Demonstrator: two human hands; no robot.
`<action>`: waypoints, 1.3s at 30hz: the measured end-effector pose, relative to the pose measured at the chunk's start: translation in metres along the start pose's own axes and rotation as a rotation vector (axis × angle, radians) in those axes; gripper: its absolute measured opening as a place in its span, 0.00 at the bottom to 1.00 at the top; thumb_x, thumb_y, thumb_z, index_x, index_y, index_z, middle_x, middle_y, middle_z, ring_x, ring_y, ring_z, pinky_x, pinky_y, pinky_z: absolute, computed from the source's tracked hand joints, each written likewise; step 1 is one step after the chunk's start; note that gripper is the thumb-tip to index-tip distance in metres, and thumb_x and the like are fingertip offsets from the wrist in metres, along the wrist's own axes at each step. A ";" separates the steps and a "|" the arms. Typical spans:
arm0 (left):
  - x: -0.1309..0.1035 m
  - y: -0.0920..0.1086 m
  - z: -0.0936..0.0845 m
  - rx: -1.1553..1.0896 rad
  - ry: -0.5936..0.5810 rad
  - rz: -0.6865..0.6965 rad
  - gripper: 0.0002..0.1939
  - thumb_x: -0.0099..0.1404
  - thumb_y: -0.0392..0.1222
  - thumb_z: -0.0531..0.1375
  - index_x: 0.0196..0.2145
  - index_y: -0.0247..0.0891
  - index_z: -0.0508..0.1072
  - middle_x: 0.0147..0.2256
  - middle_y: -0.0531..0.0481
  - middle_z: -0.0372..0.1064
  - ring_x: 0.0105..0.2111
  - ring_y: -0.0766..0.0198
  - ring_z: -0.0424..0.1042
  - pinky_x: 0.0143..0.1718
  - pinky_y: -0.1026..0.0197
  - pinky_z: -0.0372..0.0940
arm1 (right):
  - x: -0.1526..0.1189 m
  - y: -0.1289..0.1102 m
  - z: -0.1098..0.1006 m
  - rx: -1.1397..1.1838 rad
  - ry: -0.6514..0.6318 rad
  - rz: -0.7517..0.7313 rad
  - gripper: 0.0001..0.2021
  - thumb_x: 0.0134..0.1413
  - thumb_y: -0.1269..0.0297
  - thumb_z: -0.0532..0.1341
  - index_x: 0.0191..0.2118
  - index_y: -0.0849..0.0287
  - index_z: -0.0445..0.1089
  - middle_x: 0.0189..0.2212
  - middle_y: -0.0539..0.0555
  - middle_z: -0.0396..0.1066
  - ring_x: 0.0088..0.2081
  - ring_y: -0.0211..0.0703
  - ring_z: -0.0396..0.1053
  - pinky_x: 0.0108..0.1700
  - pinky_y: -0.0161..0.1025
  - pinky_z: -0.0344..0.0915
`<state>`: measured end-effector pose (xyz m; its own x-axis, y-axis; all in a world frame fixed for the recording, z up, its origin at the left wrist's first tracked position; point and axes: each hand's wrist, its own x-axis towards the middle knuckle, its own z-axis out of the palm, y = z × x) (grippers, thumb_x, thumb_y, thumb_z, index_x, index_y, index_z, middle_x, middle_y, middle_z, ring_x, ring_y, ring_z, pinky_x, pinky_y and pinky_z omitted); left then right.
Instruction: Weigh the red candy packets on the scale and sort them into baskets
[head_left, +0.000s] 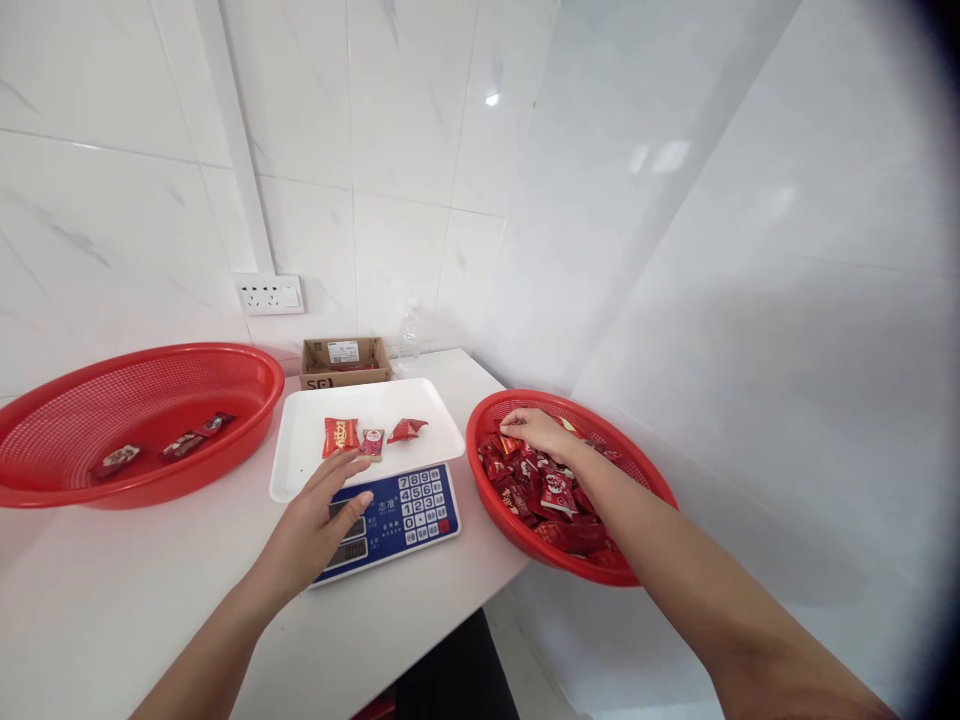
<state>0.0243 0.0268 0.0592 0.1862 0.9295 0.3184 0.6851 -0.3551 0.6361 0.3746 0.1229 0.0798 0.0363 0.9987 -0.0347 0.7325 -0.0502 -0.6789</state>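
Observation:
My left hand (319,520) hovers with spread fingers over the near left part of a blue and white scale (390,530), its fingertips close to the red packets. On the scale's white tray (296,430) lie a larger red packet (341,436), a small one (372,444) and a twisted one (408,430). My right hand (541,432) reaches into the right red basket (664,490), fingers closed together at its far left side. That basket holds many red packets (556,490). Whatever is between my right fingertips is too small to make out.
A wide red basket (142,370) with several packets stands at the left. Behind the tray are a cardboard box (345,376) and a clear bottle (409,335). The white table (420,605) ends at the right, near the wall.

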 end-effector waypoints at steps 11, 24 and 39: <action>-0.002 0.011 0.015 -0.019 -0.049 0.028 0.19 0.63 0.51 0.51 0.49 0.45 0.68 0.56 0.49 0.61 0.60 0.57 0.54 0.58 0.50 0.56 | 0.014 -0.071 0.036 0.170 0.143 -0.107 0.10 0.49 0.61 0.59 0.36 0.59 0.71 0.31 0.52 0.73 0.30 0.37 0.68 0.34 0.33 0.62; -0.029 0.004 -0.006 0.093 -0.061 -0.047 0.18 0.64 0.50 0.51 0.50 0.47 0.68 0.57 0.50 0.61 0.61 0.55 0.52 0.57 0.48 0.58 | 0.045 -0.153 0.111 0.157 -0.030 -0.192 0.14 0.52 0.58 0.58 0.43 0.58 0.68 0.36 0.53 0.72 0.32 0.38 0.70 0.33 0.35 0.63; -0.073 -0.006 -0.026 0.110 -0.003 -0.097 0.17 0.64 0.52 0.50 0.48 0.49 0.69 0.52 0.53 0.67 0.58 0.58 0.58 0.48 0.57 0.68 | 0.011 -0.131 0.092 -0.329 -0.235 -0.657 0.19 0.48 0.73 0.60 0.47 0.51 0.72 0.49 0.52 0.68 0.45 0.46 0.65 0.46 0.41 0.61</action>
<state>-0.0118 -0.0413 0.0499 0.1177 0.9592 0.2570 0.7732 -0.2509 0.5824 0.2163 0.1402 0.1004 -0.5945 0.7951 0.1203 0.7195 0.5927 -0.3621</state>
